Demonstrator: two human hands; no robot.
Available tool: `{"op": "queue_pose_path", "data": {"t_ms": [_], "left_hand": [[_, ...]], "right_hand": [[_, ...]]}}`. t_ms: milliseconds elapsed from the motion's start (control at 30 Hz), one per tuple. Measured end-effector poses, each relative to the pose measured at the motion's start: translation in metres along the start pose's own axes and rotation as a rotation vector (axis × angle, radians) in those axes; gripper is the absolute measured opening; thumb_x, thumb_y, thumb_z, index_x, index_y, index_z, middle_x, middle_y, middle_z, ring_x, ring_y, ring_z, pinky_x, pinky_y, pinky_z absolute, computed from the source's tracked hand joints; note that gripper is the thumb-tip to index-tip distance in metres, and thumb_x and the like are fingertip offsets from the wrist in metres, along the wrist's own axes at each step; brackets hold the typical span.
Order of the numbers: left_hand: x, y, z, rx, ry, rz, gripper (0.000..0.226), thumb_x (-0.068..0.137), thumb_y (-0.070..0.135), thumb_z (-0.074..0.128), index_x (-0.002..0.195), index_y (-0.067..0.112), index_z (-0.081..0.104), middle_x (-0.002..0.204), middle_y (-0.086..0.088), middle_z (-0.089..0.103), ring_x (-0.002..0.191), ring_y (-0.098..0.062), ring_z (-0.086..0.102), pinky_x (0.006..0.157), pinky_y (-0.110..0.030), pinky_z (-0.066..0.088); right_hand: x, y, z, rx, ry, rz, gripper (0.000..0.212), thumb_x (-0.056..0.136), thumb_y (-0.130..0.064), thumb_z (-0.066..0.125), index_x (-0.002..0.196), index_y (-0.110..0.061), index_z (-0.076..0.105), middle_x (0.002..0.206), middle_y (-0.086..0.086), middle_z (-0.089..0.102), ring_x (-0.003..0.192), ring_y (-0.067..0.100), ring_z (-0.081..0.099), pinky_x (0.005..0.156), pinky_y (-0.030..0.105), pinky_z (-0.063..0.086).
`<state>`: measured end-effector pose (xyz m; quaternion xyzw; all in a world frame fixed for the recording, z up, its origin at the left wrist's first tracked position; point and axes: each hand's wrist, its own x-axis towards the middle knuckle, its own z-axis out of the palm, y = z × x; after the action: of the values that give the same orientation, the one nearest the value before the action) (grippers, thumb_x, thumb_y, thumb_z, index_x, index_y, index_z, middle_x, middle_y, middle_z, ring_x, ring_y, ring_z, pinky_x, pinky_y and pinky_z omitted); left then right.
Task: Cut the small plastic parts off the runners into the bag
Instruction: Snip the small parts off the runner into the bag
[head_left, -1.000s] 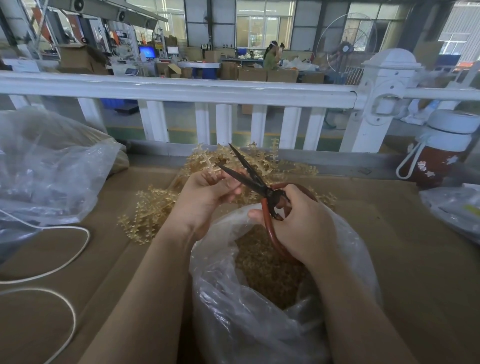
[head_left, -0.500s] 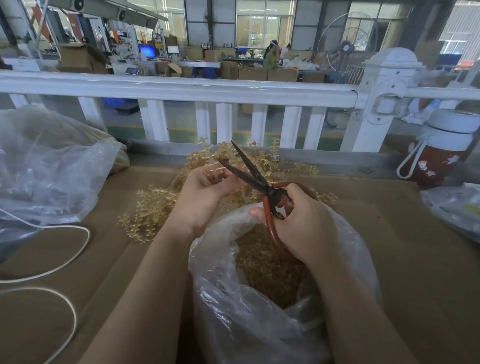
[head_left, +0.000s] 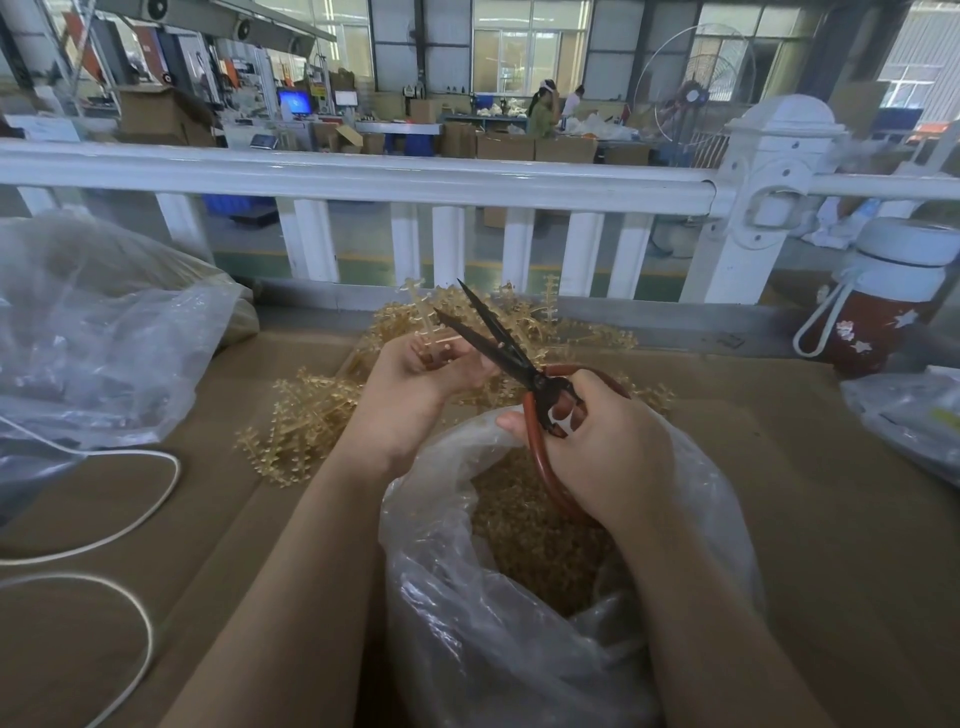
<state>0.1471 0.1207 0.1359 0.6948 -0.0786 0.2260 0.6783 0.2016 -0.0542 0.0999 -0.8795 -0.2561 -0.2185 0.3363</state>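
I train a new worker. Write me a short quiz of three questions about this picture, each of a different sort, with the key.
1. True or false: the scissors have their blades open.
2. Which hand holds the runner? A) left hand B) right hand
3. Fill in: the cut parts lie in the clear ____ below the hands.

Key: 1 true; 2 A; 3 bag.

The right hand (head_left: 613, 441) covers most of the scissors' red handles (head_left: 540, 447). The clear bag (head_left: 519, 649) runs off the near edge. At far right, a red bottle (head_left: 878, 322) is partly cut off.
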Motion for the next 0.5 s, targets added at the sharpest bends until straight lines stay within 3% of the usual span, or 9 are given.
{"op": "queue_pose_path", "data": {"t_ms": [133, 300, 500], "left_hand": [[0.0006, -0.0020, -0.0008, -0.050, -0.005, -0.024, 0.008, 0.078, 0.020, 0.071, 0.082, 0.015, 0.076, 0.085, 0.001, 0.077, 0.084, -0.009, 0.071, 0.075, -0.016, 0.052], [0.0012, -0.0042, -0.0011, -0.055, 0.028, -0.045, 0.011, 0.081, 0.010, 0.070, 0.088, 0.001, 0.071, 0.081, 0.000, 0.075, 0.081, -0.009, 0.070, 0.074, -0.016, 0.052], [0.0002, -0.0038, -0.0003, -0.055, 0.039, -0.025, 0.009, 0.081, 0.015, 0.073, 0.080, 0.022, 0.078, 0.083, 0.002, 0.076, 0.078, -0.008, 0.069, 0.073, -0.017, 0.052]], "right_hand": [[-0.0003, 0.0014, 0.0017, 0.004, -0.015, -0.003, 0.066, 0.067, -0.094, 0.043, 0.089, -0.034, 0.059, 0.078, -0.026, 0.058, 0.065, -0.008, 0.052, 0.057, 0.009, 0.036], [-0.0022, -0.0010, 0.0015, 0.018, 0.018, 0.006, 0.060, 0.066, -0.096, 0.039, 0.078, -0.039, 0.052, 0.063, -0.024, 0.056, 0.058, -0.010, 0.051, 0.049, 0.006, 0.028], [-0.0004, -0.0011, 0.0010, -0.026, 0.002, 0.010, 0.065, 0.063, -0.099, 0.033, 0.085, -0.039, 0.049, 0.070, -0.031, 0.047, 0.064, -0.012, 0.045, 0.054, 0.011, 0.031]]}}
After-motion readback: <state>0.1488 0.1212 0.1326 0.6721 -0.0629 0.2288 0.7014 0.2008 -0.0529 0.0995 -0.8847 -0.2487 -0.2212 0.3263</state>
